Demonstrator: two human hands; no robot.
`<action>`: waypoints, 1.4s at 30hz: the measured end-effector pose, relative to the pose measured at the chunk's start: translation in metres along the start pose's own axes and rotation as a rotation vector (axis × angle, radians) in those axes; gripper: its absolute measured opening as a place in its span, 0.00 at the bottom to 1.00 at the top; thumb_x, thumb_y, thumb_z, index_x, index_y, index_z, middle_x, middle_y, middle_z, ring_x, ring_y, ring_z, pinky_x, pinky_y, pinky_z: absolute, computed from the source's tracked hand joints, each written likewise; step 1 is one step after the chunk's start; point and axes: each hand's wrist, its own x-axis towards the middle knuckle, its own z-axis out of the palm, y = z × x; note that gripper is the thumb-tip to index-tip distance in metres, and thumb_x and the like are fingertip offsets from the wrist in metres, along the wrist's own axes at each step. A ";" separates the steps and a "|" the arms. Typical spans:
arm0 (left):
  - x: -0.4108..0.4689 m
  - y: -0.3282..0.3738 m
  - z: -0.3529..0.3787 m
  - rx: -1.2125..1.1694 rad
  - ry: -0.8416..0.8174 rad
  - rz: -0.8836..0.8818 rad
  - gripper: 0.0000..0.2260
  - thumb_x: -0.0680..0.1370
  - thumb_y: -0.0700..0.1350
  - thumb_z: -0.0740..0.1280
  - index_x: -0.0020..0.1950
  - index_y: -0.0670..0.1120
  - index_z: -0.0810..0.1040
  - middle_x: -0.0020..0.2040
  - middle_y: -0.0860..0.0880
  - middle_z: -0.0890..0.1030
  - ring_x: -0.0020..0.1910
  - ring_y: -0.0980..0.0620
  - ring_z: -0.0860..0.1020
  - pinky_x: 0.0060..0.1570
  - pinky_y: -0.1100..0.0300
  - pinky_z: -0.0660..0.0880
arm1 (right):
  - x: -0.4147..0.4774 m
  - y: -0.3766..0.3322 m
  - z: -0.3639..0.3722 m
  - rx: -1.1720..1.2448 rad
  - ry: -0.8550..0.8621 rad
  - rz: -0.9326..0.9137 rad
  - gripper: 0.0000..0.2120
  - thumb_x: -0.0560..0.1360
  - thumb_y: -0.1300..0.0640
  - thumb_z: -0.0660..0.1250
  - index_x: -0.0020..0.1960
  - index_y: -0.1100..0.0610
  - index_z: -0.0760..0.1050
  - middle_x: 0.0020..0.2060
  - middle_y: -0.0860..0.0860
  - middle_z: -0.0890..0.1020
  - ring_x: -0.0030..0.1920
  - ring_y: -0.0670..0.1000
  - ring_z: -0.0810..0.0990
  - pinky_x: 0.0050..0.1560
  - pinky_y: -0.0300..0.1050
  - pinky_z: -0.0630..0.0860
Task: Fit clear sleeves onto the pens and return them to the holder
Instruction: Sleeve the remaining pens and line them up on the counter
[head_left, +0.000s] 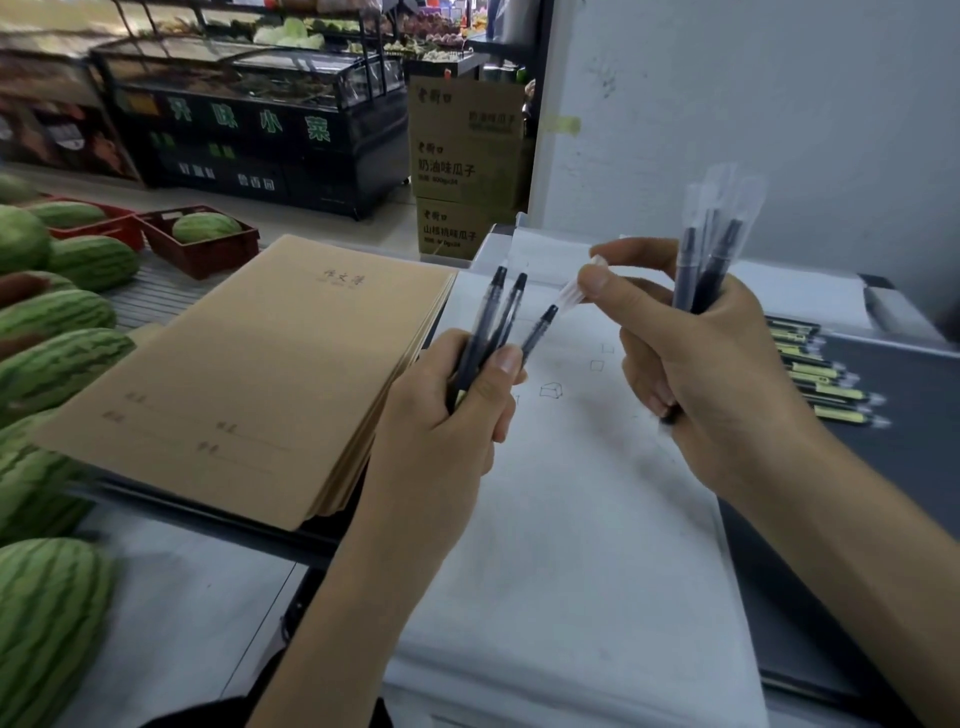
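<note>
The left hand grips three slim, dark bare pens, fanned upward. Just right of them, the right hand pinches a crinkly clear sleeve at the rightmost pen's tip, its other fingers clamping glossy sleeved pens.

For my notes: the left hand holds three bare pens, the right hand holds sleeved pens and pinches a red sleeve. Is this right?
One thing is wrong: in the head view the sleeve that the right hand pinches is clear, not red. The rest stands.
</note>
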 end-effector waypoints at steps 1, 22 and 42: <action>0.000 0.000 0.000 0.001 -0.003 0.000 0.12 0.85 0.47 0.65 0.46 0.41 0.78 0.31 0.51 0.71 0.24 0.58 0.64 0.24 0.70 0.61 | -0.001 0.000 0.001 -0.019 0.003 -0.002 0.10 0.77 0.51 0.76 0.57 0.51 0.83 0.32 0.44 0.83 0.21 0.48 0.61 0.23 0.38 0.61; -0.001 0.005 0.002 0.113 0.012 0.044 0.14 0.83 0.49 0.65 0.46 0.39 0.72 0.32 0.53 0.70 0.26 0.58 0.63 0.28 0.68 0.62 | -0.013 0.012 0.015 -0.144 0.078 -0.128 0.03 0.76 0.53 0.77 0.48 0.52 0.85 0.38 0.46 0.86 0.27 0.39 0.77 0.27 0.27 0.68; -0.003 0.008 0.004 -0.100 -0.009 -0.088 0.11 0.85 0.51 0.62 0.50 0.48 0.80 0.35 0.47 0.77 0.24 0.55 0.68 0.21 0.65 0.62 | -0.016 0.011 0.023 -0.045 -0.115 0.184 0.19 0.71 0.42 0.77 0.37 0.57 0.77 0.22 0.52 0.63 0.23 0.50 0.56 0.26 0.43 0.53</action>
